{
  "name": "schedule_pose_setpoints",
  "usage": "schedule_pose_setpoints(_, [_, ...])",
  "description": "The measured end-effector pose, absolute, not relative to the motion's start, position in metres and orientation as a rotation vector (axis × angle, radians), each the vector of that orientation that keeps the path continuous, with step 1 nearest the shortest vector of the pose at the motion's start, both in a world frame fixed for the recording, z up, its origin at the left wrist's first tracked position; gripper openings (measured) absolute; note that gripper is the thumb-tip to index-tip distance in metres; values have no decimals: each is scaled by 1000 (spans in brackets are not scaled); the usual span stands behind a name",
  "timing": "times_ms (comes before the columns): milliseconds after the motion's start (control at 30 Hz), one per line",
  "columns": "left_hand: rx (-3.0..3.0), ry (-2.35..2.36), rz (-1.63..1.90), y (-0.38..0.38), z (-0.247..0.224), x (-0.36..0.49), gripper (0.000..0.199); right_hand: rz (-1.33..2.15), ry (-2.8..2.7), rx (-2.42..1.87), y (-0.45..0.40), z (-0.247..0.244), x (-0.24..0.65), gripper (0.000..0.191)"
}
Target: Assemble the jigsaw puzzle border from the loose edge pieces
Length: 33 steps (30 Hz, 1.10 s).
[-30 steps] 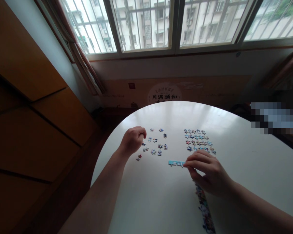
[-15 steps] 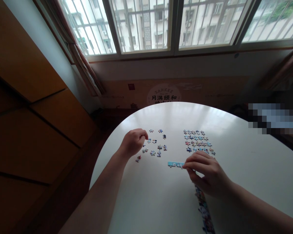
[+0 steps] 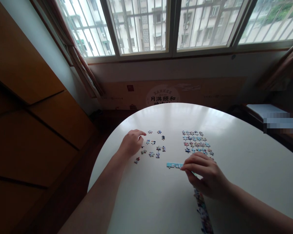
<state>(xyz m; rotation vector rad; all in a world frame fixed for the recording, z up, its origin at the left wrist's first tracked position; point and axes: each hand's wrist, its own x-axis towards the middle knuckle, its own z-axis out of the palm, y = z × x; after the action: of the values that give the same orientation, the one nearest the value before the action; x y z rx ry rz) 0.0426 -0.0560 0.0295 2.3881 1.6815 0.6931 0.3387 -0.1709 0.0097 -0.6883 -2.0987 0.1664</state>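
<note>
Blue jigsaw strip [image 3: 174,165], lower centre, wants light, level pressure from the right hand [image 3: 206,174] pinching its end; the left hand [image 3: 132,142] is narrowly open

This looks like a room in a home: a round-edged white table [image 3: 146,201], wooden cabinet doors [image 3: 61,113] along one side, and tied-back curtains [image 3: 75,61] beside a wide window [image 3: 141,26]. Through its bars [image 3: 134,29] stand pale blocks of flats [image 3: 158,19] with rows of small windows.
</note>
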Motion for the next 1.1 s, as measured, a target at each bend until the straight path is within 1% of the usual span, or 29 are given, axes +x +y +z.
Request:
schedule_pose_setpoints(300, [2296,1842,695,-54,30,39,41,154,-2099,-692,-171,9,339,18])
schedule_pose_setpoints(900, [2240,1922,619,-54,32,35,38,161,-2103,-687,-172,8,340,19])
schedule_pose_setpoints(1100, [2268,1910,642,-54,30,34,36,156,-2102,-686,-172,9,340,19])
